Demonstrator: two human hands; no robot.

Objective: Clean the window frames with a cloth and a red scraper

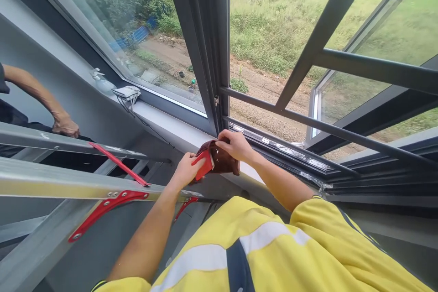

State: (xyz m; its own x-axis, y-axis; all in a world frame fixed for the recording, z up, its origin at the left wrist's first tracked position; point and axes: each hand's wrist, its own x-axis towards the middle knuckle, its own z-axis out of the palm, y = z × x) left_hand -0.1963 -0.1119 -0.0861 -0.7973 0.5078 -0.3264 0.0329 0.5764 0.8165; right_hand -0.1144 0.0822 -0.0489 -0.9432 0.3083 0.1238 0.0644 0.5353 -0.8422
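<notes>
My left hand (185, 169) grips a red flat tool (203, 164), perhaps a scraper or squeegee handle. My right hand (236, 144) pinches a dark maroon cloth (223, 160) that wraps around the tool's end. Both hands meet just in front of the dark window frame (208, 77), above the pale sill (164, 123). The window sash (359, 68) on the right stands swung outward. My sleeves are yellow with a pale reflective band.
An aluminium ladder (68, 182) with red braces spans the lower left. Another person's hand (65, 125) rests on its far rail. A white boxy device with a cord (127, 93) and a spray bottle (101, 80) sit on the sill. Horizontal dark bars (308, 121) cross the opening.
</notes>
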